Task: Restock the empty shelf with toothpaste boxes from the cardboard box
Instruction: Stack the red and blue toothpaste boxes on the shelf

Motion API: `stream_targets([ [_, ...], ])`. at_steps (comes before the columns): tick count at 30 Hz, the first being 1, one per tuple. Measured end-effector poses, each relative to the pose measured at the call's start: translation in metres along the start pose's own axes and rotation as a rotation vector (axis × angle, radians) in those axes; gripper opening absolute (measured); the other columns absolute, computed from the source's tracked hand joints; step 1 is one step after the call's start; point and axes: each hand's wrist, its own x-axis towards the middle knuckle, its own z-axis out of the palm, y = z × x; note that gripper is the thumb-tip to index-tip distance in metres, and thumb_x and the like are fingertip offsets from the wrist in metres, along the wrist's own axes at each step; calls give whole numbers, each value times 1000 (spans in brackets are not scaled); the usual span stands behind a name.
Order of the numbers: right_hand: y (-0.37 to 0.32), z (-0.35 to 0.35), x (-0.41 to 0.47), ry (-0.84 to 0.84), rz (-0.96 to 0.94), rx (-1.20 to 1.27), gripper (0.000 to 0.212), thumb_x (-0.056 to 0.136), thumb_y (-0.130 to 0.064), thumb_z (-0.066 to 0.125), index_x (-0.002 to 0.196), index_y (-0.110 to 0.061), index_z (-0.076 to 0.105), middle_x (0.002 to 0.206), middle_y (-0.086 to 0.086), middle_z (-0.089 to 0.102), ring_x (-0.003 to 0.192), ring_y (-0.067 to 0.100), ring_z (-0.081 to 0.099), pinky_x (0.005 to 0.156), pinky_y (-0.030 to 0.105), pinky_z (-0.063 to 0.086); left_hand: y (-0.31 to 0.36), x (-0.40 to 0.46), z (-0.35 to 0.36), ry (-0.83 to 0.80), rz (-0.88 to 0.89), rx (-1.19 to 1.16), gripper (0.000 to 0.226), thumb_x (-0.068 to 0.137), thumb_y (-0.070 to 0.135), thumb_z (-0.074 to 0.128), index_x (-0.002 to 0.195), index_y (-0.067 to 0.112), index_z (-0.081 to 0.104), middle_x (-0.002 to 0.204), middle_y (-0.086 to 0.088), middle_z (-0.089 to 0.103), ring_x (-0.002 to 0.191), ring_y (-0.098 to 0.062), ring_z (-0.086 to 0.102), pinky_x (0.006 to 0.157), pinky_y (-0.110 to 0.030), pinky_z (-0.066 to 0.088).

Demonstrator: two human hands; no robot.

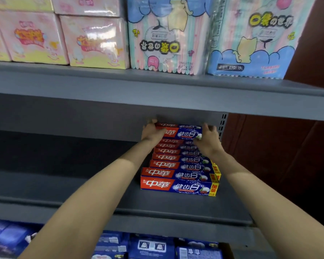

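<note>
Two hands reach deep into the grey shelf (64, 184). On the tier above, from the left, sit pink tissue packs (94, 42) with cartoon print, then pastel striped packs (166, 34) with a cat drawing; one label reads "290" and "15". The left hand (151, 130) curls its fingers round the red end of the top toothpaste box (183, 133), at the back of the shelf. That box is red and blue, printed "中華" and "健齿白". The right hand (209, 136) grips its blue end. Below it a row of toothpaste boxes (178, 174) runs forward, yellow tabs at their right ends. Blue packets (151, 246) fill the lowest tier.
</note>
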Motion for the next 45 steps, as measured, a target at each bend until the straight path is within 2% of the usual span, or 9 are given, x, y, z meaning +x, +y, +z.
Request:
stream_targets([
  [4,-27,-5,-23,-12,-260,-51,43,93,-16,55,134,-14,46,136,16,45,127,31,42,102,35,38,8,-31,-20,29,219,217,37,93,24,56,128,14,49,127,-7,56,111,-19,58,87,-24,45],
  [7,-57,-2,-47,62,-405,-44,25,94,-14,51,117,-14,60,113,10,65,97,23,63,85,32,49,4,-64,-46,107,332,438,24,94,20,55,116,14,58,118,-6,64,106,-22,62,87,-32,51],
  [10,-90,13,-75,52,-480,-56,25,94,-17,49,116,-20,60,105,4,69,94,21,65,83,33,52,-8,-97,-81,192,356,739,26,94,21,48,118,18,56,117,-8,63,105,-30,60,84,-36,47],
  [16,-173,75,-162,-40,-563,-1,24,92,-19,48,111,-22,63,105,5,68,95,25,63,77,34,50,-68,-176,-182,289,327,695,20,91,22,47,106,15,58,102,-4,65,93,-28,61,75,-35,48],
  [21,-259,155,-252,-163,-585,21,22,92,-20,47,108,-22,63,104,3,67,97,26,61,76,37,50,-148,-255,-294,248,194,703,16,91,27,51,101,20,60,96,4,70,93,-23,62,72,-35,50],
  [26,-352,248,-343,-316,-604,-8,24,91,-21,47,107,-22,65,109,9,68,104,32,59,79,38,47,-242,-332,-405,173,-24,659,15,87,27,55,97,22,65,97,-4,71,94,-28,64,79,-39,53],
  [30,-416,315,-409,-471,-652,-25,23,92,-24,48,109,-20,64,111,13,66,106,33,58,79,38,46,-311,-384,-478,141,-153,656,15,90,24,53,96,16,64,90,-7,69,83,-27,65,70,-43,56],
  [39,-540,459,-502,-734,-720,1,23,90,-20,46,104,-14,63,112,11,64,107,32,57,81,39,49,-461,-429,-633,210,-525,778,27,96,25,38,102,8,58,103,-18,64,93,-36,60,69,-36,44],
  [45,-621,537,-540,-804,-777,-31,23,90,-14,45,102,-10,65,103,12,66,99,32,60,79,39,50,-533,-452,-721,-27,-656,893,26,96,15,36,112,8,56,112,-18,61,98,-35,59,78,-38,47],
])
